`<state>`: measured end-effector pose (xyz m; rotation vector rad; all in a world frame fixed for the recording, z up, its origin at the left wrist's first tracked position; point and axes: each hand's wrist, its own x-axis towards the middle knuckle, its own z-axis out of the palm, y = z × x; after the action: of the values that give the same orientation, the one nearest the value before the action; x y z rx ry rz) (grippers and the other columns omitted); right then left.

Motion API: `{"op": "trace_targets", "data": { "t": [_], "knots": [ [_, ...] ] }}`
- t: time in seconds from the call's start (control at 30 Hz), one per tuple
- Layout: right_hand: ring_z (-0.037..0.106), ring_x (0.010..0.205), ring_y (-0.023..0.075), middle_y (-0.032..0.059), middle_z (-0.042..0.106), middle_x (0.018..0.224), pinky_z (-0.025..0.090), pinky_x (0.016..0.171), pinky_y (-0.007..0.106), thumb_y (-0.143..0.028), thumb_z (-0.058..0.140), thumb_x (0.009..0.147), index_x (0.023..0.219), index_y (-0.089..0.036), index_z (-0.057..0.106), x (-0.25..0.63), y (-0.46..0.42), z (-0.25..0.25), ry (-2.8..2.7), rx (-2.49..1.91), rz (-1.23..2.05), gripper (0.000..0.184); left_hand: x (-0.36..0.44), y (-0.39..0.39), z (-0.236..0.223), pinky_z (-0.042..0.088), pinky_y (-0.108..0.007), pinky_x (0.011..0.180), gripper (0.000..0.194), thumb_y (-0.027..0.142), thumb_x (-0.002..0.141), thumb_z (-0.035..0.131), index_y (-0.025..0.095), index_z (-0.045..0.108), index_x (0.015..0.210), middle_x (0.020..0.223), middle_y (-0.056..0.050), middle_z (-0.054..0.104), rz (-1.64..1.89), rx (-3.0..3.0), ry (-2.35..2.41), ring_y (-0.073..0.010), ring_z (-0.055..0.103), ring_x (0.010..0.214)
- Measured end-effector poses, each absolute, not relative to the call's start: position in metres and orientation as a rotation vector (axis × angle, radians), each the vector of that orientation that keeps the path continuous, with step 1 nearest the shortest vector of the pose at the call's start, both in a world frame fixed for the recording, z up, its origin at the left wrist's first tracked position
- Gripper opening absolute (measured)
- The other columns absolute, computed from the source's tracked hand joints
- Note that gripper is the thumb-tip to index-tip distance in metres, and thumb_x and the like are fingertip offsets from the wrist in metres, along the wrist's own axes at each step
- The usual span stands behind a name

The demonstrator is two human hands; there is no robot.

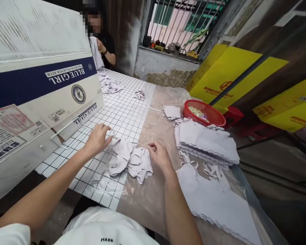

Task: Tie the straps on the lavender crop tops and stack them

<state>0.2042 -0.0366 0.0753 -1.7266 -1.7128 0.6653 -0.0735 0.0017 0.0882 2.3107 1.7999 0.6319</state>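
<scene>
A bunched pile of pale lavender-white fabric pieces (130, 156) lies in front of me, partly on the grid-patterned tabletop and partly on clear plastic over a brown surface. My left hand (98, 137) hovers at the pile's upper left edge, thumb and fingers apart, with nothing visible between them. On the other side, my right hand (160, 156) is close to the pile's right edge. Its fingers are curled in towards the thumb, and whatever they may pinch is too small to make out.
A large white beer carton (40, 85) stands on the left. To the right are a thick stack of cut fabric (206, 139), flat scalloped pieces (216, 200) and a red basket (219, 117). Across the table, a person (108, 47) holds pale cloth. Yellow boxes (224, 75) stand behind.
</scene>
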Motion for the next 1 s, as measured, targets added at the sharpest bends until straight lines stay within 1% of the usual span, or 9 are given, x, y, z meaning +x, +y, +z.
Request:
{"op": "trace_targets", "data": {
  "t": [0.1, 0.17, 0.23, 0.33, 0.4, 0.53, 0.73, 0.9, 1.0],
  "knots": [
    [0.06, 0.089, 0.0195, 0.0063, 0.066, 0.102, 0.048, 0.081, 0.031, -0.031, 0.069, 0.08, 0.095, -0.02, 0.065, 0.198, -0.071, 0.062, -1.897, -1.696, 0.765, 0.018, -0.057, -0.049, 0.064, 0.048, -0.044, 0.089, 0.033, 0.04, 0.084, 0.066, 0.02, 0.061, 0.11, 0.119, -0.011, 0.061, 0.492, 2.387, 1.46, -0.0292, 0.054, 0.109],
    [0.059, 0.098, 0.0215, 0.0063, 0.066, 0.102, 0.046, 0.086, 0.033, -0.025, 0.072, 0.077, 0.093, -0.02, 0.066, 0.193, -0.089, 0.053, -2.006, -1.689, 0.748, 0.017, -0.047, -0.07, 0.051, 0.047, -0.043, 0.086, 0.017, 0.031, 0.083, 0.063, 0.02, 0.063, 0.097, 0.111, -0.01, 0.064, 0.398, 2.372, 1.37, -0.028, 0.056, 0.103],
    [0.059, 0.094, 0.0208, 0.006, 0.066, 0.095, 0.045, 0.084, 0.033, -0.019, 0.066, 0.082, 0.086, -0.019, 0.066, 0.194, -0.1, 0.047, -2.026, -1.725, 0.711, 0.004, -0.052, -0.074, 0.045, 0.048, -0.038, 0.08, 0.01, 0.023, 0.085, 0.052, 0.02, 0.062, 0.085, 0.096, -0.009, 0.067, 0.421, 2.254, 1.412, -0.0245, 0.059, 0.091],
    [0.059, 0.083, 0.0182, 0.0048, 0.064, 0.086, 0.044, 0.077, 0.031, -0.018, 0.058, 0.087, 0.079, -0.019, 0.065, 0.204, -0.108, 0.044, -1.957, -1.753, 0.749, 0.01, -0.088, -0.055, 0.048, 0.048, -0.033, 0.067, 0.02, 0.031, 0.088, 0.044, 0.02, 0.061, 0.087, 0.083, -0.005, 0.066, 0.572, 1.96, 1.681, -0.0217, 0.061, 0.075],
    [0.059, 0.077, 0.0169, 0.0036, 0.064, 0.082, 0.045, 0.073, 0.029, -0.024, 0.056, 0.089, 0.079, -0.019, 0.064, 0.212, -0.108, 0.045, -1.884, -1.721, 0.861, 0.013, -0.117, -0.039, 0.053, 0.049, -0.035, 0.068, 0.024, 0.039, 0.087, 0.045, 0.02, 0.059, 0.089, 0.087, -0.007, 0.066, 0.635, 1.882, 1.901, -0.024, 0.061, 0.078],
    [0.058, 0.07, 0.0158, 0.0021, 0.064, 0.078, 0.044, 0.065, 0.027, -0.04, 0.056, 0.089, 0.088, -0.019, 0.063, 0.214, -0.096, 0.046, -1.701, -1.789, 0.89, 0.021, -0.124, -0.033, 0.053, 0.046, -0.052, 0.094, 0.032, 0.034, 0.087, 0.048, 0.014, 0.057, 0.111, 0.122, -0.02, 0.057, 0.935, 2.097, 2.051, -0.0358, 0.052, 0.116],
    [0.049, 0.059, 0.0123, -0.0019, 0.056, 0.062, 0.037, 0.057, 0.024, -0.033, 0.057, 0.083, 0.067, -0.02, 0.054, 0.2, -0.061, 0.054, -1.742, -1.792, 0.96, 0.021, -0.029, -0.056, 0.028, 0.047, -0.05, 0.095, 0.045, 0.037, 0.087, 0.063, 0.019, 0.051, 0.127, 0.13, -0.015, 0.054, 0.721, 2.424, 1.161, -0.0326, 0.05, 0.119],
    [0.06, 0.069, 0.0145, 0.0032, 0.068, 0.082, 0.048, 0.064, 0.026, -0.054, 0.056, 0.084, 0.088, -0.021, 0.057, 0.211, -0.038, 0.067, -1.25, -1.529, 1.09, 0.033, 0.0, -0.039, 0.023, 0.048, -0.042, 0.085, 0.015, 0.029, 0.09, 0.056, 0.018, 0.065, 0.091, 0.101, -0.011, 0.065, 0.493, 2.236, 0.996, -0.0271, 0.057, 0.098],
    [0.064, 0.094, 0.0182, 0.0087, 0.068, 0.111, 0.052, 0.077, 0.03, -0.051, 0.06, 0.085, 0.108, -0.022, 0.058, 0.221, -0.043, 0.064, -1.298, -1.523, 0.97, 0.037, -0.012, -0.017, 0.031, 0.049, -0.034, 0.076, 0.029, 0.037, 0.094, 0.044, 0.018, 0.062, 0.083, 0.083, -0.006, 0.065, 0.479, 1.928, 0.978, -0.0208, 0.059, 0.08]
  ]
}}
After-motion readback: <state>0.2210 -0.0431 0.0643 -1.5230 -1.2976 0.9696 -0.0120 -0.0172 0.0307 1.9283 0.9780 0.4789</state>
